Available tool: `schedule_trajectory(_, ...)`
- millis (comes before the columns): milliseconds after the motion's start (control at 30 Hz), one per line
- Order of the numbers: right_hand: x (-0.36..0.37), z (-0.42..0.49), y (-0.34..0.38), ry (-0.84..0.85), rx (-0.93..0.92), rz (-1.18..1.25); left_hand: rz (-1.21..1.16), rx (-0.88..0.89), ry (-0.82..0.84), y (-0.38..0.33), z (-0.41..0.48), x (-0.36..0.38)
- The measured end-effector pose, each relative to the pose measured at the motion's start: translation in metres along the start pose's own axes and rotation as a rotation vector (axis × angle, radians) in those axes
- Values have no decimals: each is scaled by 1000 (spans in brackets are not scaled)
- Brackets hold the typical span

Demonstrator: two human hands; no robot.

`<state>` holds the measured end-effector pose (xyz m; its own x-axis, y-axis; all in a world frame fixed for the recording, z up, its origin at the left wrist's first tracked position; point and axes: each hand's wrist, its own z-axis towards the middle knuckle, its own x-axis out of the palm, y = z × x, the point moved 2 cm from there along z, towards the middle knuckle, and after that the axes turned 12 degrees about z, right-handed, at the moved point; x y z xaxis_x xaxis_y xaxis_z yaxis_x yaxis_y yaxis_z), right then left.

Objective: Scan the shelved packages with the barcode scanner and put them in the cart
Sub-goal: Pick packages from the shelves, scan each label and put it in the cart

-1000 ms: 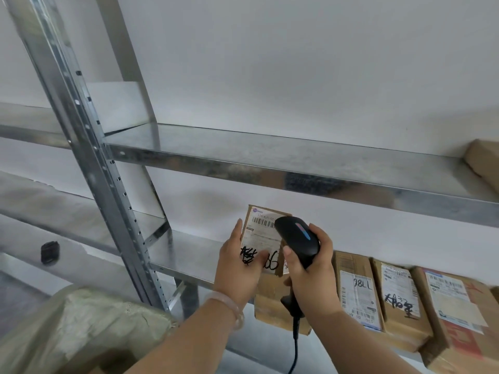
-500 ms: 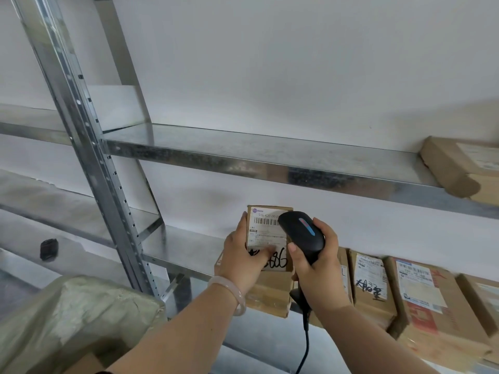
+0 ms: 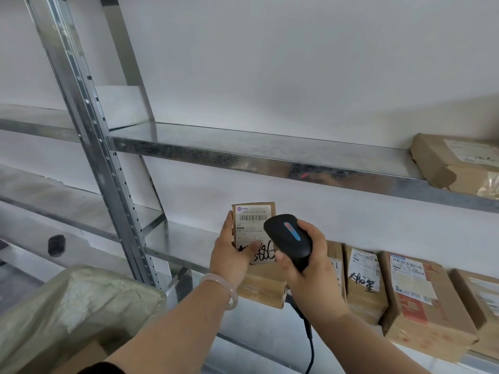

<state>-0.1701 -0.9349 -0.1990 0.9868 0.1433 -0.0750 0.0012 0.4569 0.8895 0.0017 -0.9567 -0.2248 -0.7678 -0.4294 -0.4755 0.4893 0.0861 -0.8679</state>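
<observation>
My left hand [image 3: 232,259] holds a small brown package [image 3: 252,225] upright in front of the lower shelf, its white barcode label facing me, thumb across the handwritten marks. My right hand [image 3: 310,261] grips a black corded barcode scanner [image 3: 290,240], whose head overlaps the label's right side. Beneath the held package another brown package [image 3: 263,291] lies on the lower shelf [image 3: 186,244]. To the right of it stand several labelled packages, among them one with black handwriting [image 3: 364,282] and a larger box [image 3: 421,300].
A perforated metal upright [image 3: 91,147] crosses the left side. The upper shelf [image 3: 256,160] carries a brown package [image 3: 456,164] at far right. A grey-green lined bin with a box inside [image 3: 62,317] sits at bottom left. A small black object [image 3: 56,245] lies at left.
The held package has been lifted slightly and tilted more upright. The view has drifted right, showing more of the package on the upper shelf. Both hands keep their grips.
</observation>
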Motion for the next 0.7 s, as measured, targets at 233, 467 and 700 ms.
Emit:
schedule_trajectory(233,20,-14,7,84,71,33,-45,-54,-41,12,-3,-7)
schedule_trajectory(467,28,-22,14,95,92,54,-78,-74,-49,24,-4,-8)
schedule_trajectory(700,32,-26,16,108,132,16,-62,-69,-62,28,-7,-11)
